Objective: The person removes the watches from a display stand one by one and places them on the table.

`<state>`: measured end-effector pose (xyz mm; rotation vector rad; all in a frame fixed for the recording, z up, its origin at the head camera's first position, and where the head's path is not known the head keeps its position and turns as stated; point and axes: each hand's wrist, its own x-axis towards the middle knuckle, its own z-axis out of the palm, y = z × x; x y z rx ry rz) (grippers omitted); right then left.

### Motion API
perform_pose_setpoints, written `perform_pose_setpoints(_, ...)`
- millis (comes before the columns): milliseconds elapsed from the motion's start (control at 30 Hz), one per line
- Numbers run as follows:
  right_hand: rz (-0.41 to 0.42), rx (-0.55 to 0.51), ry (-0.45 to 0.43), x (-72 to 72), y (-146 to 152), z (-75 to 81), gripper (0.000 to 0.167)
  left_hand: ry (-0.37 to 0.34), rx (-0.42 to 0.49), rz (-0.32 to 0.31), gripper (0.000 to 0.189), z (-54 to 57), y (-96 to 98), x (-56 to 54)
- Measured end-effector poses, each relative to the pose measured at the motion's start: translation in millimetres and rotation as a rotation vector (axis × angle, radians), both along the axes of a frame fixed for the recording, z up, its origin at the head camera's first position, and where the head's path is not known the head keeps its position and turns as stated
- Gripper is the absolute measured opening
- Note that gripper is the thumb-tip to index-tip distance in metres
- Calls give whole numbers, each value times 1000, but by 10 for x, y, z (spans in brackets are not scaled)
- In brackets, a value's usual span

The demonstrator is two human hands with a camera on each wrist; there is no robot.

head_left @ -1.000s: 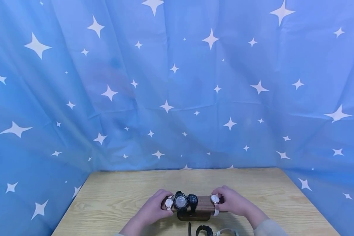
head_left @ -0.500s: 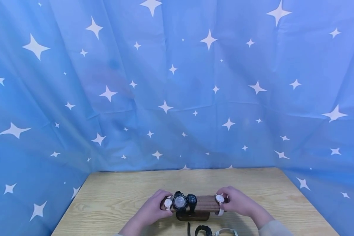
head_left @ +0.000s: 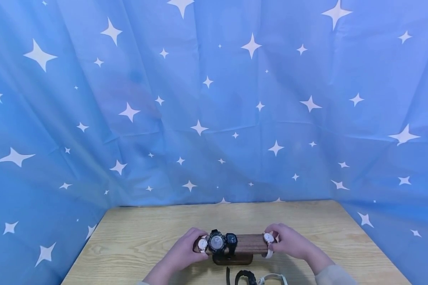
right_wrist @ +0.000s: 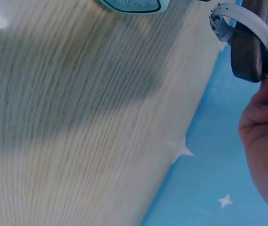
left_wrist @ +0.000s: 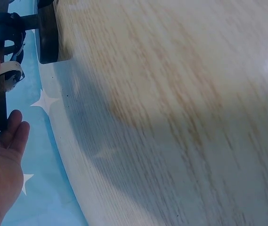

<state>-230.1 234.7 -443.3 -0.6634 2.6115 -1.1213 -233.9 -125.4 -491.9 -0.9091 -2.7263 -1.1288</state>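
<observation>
The right hand [head_left: 290, 243] pinches the right watch [head_left: 268, 237] by its case, finger and thumb to either side. Its white strap [right_wrist: 251, 20] loops round the bar [head_left: 251, 244] near that end, part of the loop hanging loose below the wood; the bar's tip shows just past it. The left hand [head_left: 185, 247] grips the opposite end, thumb beside the left watch [head_left: 202, 244].

The bar's long axis runs crosswise, from hand to hand — so the loop, lying across it, opens along the bar. The right hand is by far the nearer to the right watch. Leftward from that grip comes a bare stretch of wood, then the small black watch [head_left: 231, 238], the big black watch [head_left: 216, 242] and the left watch, close together.

Under the bar's middle is the base [head_left: 232, 259]. Nearer the person, a dark strap [head_left: 228, 276], a black band [head_left: 246, 275] and a pale watch [head_left: 273, 276] lie on the table [head_left: 146, 229] — all partly cut off by the frame. The starry curtain [head_left: 199, 79] hangs beyond.
</observation>
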Motion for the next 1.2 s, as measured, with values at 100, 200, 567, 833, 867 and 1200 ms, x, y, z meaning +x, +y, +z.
perform_pose_setpoints(100,-2,2,-7,7,21,4,40,8,0,-1,54,4,0,6)
perform_pose_setpoints(200,-3,-2,0,9,34,-2,39,22,-2,-3,55,-2,3,6)
perform_pose_setpoints(567,-13,-2,60,25,129,-55,40,3,2,-2,54,-2,11,4)
perform_pose_setpoints(833,5,-44,86,19,153,-119,47,-4,1,3,56,6,4,3)
perform_pose_setpoints(867,10,-48,89,15,155,-127,48,-4,0,2,56,6,4,1)
perform_pose_setpoints(1200,-1,-59,107,14,173,-175,43,-10,1,-4,55,3,6,-13)
